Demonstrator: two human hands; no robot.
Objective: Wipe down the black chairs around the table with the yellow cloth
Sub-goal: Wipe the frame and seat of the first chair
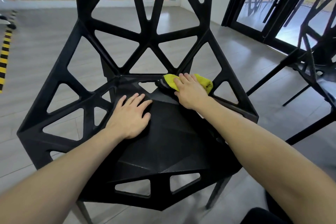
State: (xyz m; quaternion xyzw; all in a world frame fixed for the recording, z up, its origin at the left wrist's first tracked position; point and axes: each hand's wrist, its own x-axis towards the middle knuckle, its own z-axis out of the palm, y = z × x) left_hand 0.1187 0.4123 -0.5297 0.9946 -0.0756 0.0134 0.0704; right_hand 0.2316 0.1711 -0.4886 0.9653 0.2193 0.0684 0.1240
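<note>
A black chair (171,143) with triangular cut-outs in its seat and backrest fills the middle of the view. My right hand (190,91) presses flat on the yellow cloth (204,82) at the back right corner of the seat, where seat and backrest meet. A dark grey edge of the cloth shows to the left of my fingers. On the seat's left half my left hand (131,112) lies palm down with fingers spread and nothing in it.
A second black chair (312,63) stands close on the right. Behind it are dark-framed glass doors (254,9). Grey floor tiles surround the chair. A yellow-and-black striped strip (5,54) runs along the floor at the far left.
</note>
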